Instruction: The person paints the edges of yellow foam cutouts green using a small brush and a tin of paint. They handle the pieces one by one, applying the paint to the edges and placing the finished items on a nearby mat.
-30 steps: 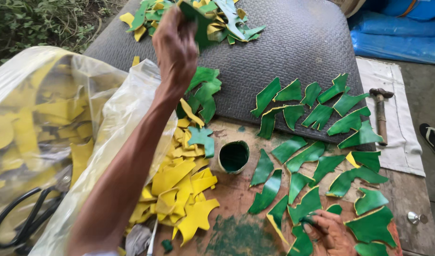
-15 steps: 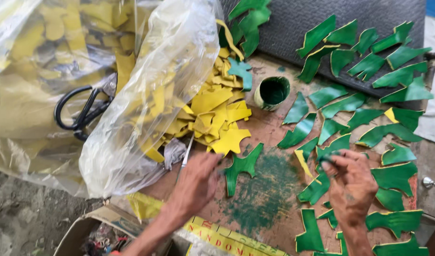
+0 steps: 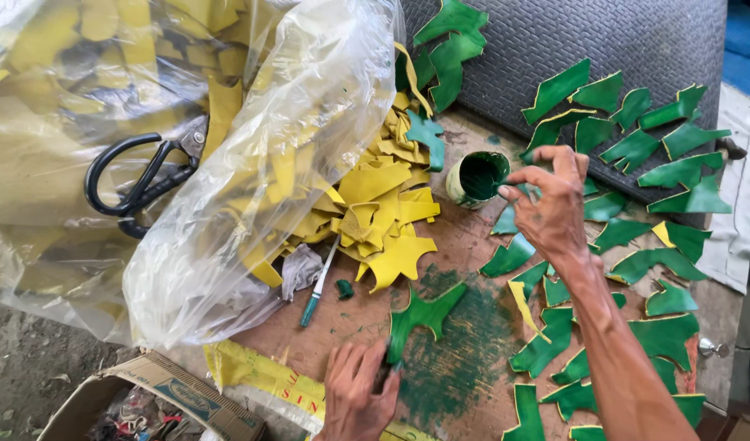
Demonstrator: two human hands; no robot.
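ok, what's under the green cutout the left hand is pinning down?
The green cutout lies flat on the wooden board, over a smeared green paint patch. The left hand presses its lower end. What the board looks like directly beneath the piece is covered.

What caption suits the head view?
Left hand pins a green cutout; right hand reaches to the paint cup.

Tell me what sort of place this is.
Probably an informal outdoor craft workspace: green-painted cut pieces spread to dry, a paint-stained wooden board, a small pot of green paint, and bare ground beside it.
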